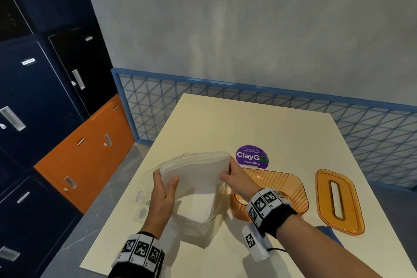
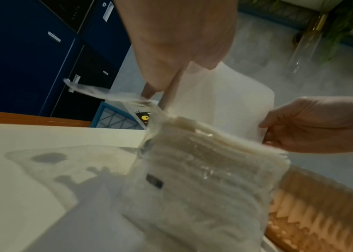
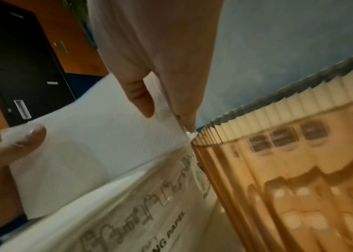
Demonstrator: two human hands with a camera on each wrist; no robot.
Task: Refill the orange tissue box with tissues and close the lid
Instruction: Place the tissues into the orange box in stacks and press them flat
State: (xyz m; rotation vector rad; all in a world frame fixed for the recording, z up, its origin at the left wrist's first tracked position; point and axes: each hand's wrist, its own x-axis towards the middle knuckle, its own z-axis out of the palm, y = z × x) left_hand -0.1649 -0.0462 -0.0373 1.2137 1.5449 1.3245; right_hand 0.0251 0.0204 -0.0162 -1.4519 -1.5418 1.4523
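Left hand [image 1: 164, 192] grips the left edge of the wad [image 1: 196, 171], thumb on the near face, fingers [image 2: 169, 92] behind it; fingers clamped on the tissues. The wad is a thick sheaf of white tissues, held up off the pack [image 1: 196, 219] and bowed along its top edge. The pack sits on the worktop [image 1: 259, 119] in a clear printed wrapper [image 3: 149, 213], torn open at the top, and still looks well filled.

Right hand [image 1: 237, 179] pinches the right edge of the same wad, thumb in front, fingers clamped at the corner nearest the box.

Box [image 1: 291, 189]: orange, ribbed, translucent, open at the top, just right of the pack and touching its wrapper in the right wrist view. Little or nothing in it, as far as can be seen. Lid [image 1: 338, 201] lies flat on the worktop right of the box, slot up, apart from it.

Handling, judged: tissues are light, soft and limp, and loose sheets slide against one another, so the sheaf will sag or fan if held by one edge. Hold at both short edges with a firm squeeze through the full thickness. The box is light, rigid plastic and may skid when the wad is pressed in. The lid is stiff; take it by the long rims.
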